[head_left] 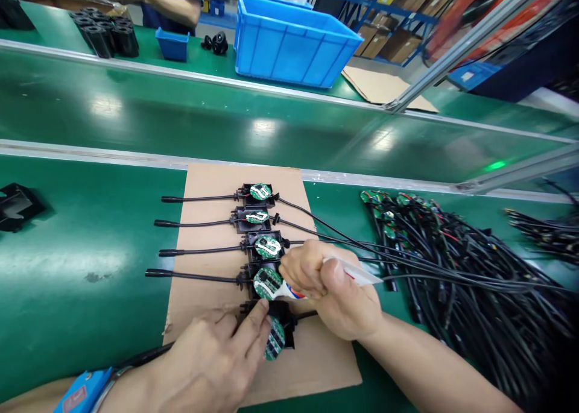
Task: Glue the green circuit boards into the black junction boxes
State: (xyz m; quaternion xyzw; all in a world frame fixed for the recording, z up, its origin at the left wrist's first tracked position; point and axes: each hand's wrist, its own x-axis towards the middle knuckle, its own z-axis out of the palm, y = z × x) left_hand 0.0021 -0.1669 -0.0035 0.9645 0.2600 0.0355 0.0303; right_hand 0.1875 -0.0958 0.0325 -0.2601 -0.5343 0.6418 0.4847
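Observation:
A white glue tube with red and blue print is squeezed in my right hand. Its nozzle points left onto a round green circuit board, where white paste shows. My left hand lies palm down, fingers stretched out, the index fingertip by the nozzle and that board's lower edge. Partly under these fingers is the nearest circuit board, on a black housing. Farther up, three more boards, the top one included, carry white paste loops in black housings. Black cables run out both sides.
The housings rest on a cardboard sheet on the green table. A heap of black cables with boards lies right, a black part left. Beyond the rail stand a blue bin, black cylinders and another person.

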